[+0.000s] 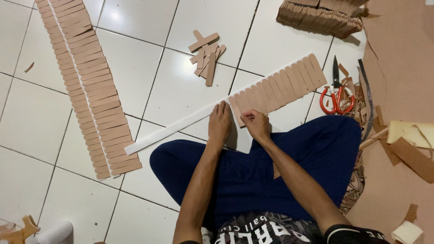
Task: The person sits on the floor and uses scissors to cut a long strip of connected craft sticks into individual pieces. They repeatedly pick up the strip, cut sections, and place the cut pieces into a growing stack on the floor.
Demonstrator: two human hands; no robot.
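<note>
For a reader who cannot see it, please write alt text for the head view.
A seated person's right hand presses a tan cardboard slat onto a long white strip on the tiled floor, while the left hand touches the strip. Red-handled scissors lie nearby.

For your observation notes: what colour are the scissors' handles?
Red, with some white wrapping; the scissors show in the head view.

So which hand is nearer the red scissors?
The right hand. It rests on the brown strip at the white band, with the scissors off to its right on the floor. The left hand presses the band on the far side of the right hand.
</note>
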